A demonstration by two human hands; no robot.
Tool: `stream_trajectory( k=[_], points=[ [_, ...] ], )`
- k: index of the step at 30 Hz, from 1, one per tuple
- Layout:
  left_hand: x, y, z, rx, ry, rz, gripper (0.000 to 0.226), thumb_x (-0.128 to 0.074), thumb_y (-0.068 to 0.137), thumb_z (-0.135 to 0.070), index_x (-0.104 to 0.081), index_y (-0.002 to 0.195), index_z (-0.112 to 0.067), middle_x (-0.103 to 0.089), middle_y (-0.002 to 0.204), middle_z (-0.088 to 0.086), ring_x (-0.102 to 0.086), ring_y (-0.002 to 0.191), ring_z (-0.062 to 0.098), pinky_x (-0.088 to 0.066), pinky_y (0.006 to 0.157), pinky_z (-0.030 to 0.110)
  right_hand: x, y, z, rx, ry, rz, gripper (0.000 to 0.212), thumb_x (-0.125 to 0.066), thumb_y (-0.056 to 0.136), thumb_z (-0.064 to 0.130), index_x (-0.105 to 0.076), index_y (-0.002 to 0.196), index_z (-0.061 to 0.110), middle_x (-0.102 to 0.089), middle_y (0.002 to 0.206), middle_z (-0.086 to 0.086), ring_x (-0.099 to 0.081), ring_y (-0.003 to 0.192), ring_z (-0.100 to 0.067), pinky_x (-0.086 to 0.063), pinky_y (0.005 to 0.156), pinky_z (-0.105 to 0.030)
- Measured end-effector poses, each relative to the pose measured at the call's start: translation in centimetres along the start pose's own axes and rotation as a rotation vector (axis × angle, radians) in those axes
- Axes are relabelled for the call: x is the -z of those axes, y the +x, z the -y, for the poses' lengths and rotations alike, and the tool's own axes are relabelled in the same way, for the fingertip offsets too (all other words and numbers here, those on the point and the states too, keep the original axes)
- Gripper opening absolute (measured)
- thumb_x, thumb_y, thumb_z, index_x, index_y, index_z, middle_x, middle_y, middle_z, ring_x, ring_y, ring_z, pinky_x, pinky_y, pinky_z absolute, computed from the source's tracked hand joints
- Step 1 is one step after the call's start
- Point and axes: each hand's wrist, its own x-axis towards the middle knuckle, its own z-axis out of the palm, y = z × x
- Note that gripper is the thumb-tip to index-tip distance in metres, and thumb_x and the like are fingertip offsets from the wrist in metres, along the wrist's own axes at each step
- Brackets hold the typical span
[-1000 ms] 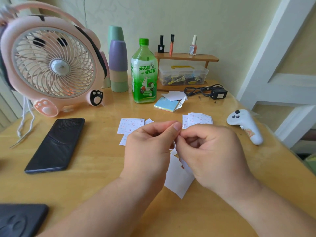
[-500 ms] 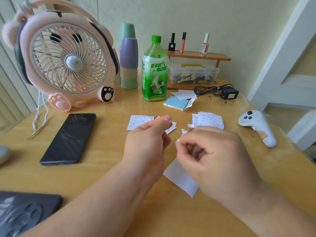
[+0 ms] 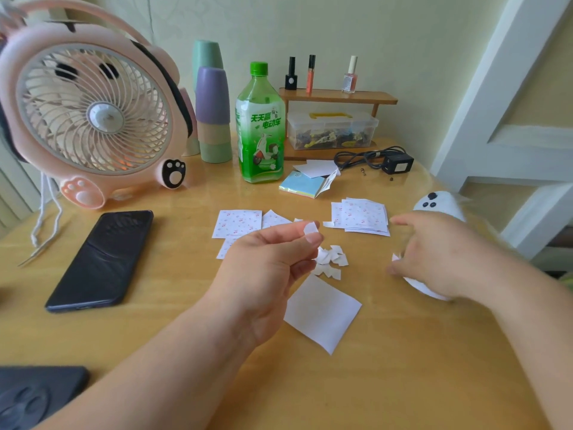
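A small white scrap point(image 3: 311, 228) is pinched between thumb and forefinger of the left grip point(image 3: 266, 268), above the desk point(image 3: 155, 321). Just to its right, torn bits point(image 3: 330, 262) are heaped near a white square point(image 3: 322, 311). The right grip point(image 3: 440, 256) is blurred over a white sheet point(image 3: 421, 285); whether it is grasped cannot be told.

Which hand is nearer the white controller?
Right. The right hand sits just in front of the white controller; the left hand is far to its left, pinching a small paper scrap.
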Motion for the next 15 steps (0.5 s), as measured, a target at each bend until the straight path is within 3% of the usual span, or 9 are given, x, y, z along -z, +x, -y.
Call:
stream_trajectory(
  k=[1, 2, 6, 9, 12, 15],
  points=[
    [0.0, 0.0, -0.1, -0.009, -0.005, 0.008, 0.011, -0.076, 0.081, 0.0, -0.081, 0.081, -0.01, -0.073, 0.081, 0.003, -0.063, 0.066, 0.01, -0.055, 0.068, 0.021, -0.2, 0.0, 0.0, 0.011, -0.015, 0.027, 0.075, -0.084, 0.077, 0.041, -0.044, 0.139, 0.034, -0.071, 0.097, 0.005, -0.064, 0.097, -0.019, -0.051, 0.091, -0.037],
    [0.0, -0.1, -0.1, -0.019, -0.006, 0.012, 0.013, -0.075, 0.081, 0.001, -0.081, 0.079, -0.01, -0.073, 0.081, 0.004, -0.063, 0.065, 0.011, -0.055, 0.068, 0.021, -0.3, 0.1, -0.2, 0.02, -0.009, 0.037, 0.08, -0.085, 0.075, 0.043, -0.036, 0.138, 0.038, -0.07, 0.097, 0.005, -0.063, 0.098, -0.019, -0.049, 0.092, -0.037],
    [-0.1, -0.2, 0.1, -0.036, -0.01, 0.036, 0.012, -0.071, 0.086, 0.002, -0.08, 0.092, -0.003, -0.073, 0.087, 0.007, -0.065, 0.071, 0.013, -0.054, 0.078, 0.026, -0.2, -0.2, -0.5, 0.035, 0.049, 0.069, 0.046, -0.085, 0.076, 0.046, -0.051, 0.105, 0.034, -0.068, 0.086, 0.01, -0.06, 0.077, -0.009, -0.041, 0.069, -0.03],
    [-0.5, -0.5, 0.2, -0.016, -0.032, 0.08, 0.021, -0.063, 0.09, 0.006, -0.08, 0.098, -0.002, -0.076, 0.096, 0.011, -0.069, 0.081, 0.017, -0.055, 0.084, 0.031, 0.1, -0.6, -0.3, 0.059, 0.073, -0.05, 0.033, -0.082, 0.077, 0.049, -0.058, 0.091, 0.032, -0.066, 0.082, 0.005, -0.062, 0.073, -0.014, -0.049, 0.066, -0.033],
    [-0.6, -0.5, 0.5, -0.009, -0.004, 0.134, 0.035, -0.055, 0.088, 0.012, -0.082, 0.094, -0.008, -0.078, 0.106, 0.011, -0.069, 0.091, 0.018, -0.055, 0.083, 0.032, 0.2, -1.5, 0.4, 0.212, 0.36, -0.227, 0.017, -0.08, 0.084, 0.036, -0.066, 0.078, 0.026, -0.065, 0.067, 0.0, -0.058, 0.06, -0.012, -0.045, 0.059, -0.029],
    [-0.5, -0.5, 0.8, -0.018, 0.01, 0.184, 0.051, -0.04, 0.078, 0.014, -0.08, 0.104, -0.004, -0.076, 0.114, 0.009, -0.063, 0.098, 0.018, -0.056, 0.077, 0.03, -0.7, -2.9, 1.8, 0.431, 0.669, -0.3, 0.016, -0.079, 0.083, 0.024, -0.07, 0.071, 0.022, -0.064, 0.065, -0.002, -0.051, 0.052, -0.013, -0.045, 0.054, -0.029]
  ],
)
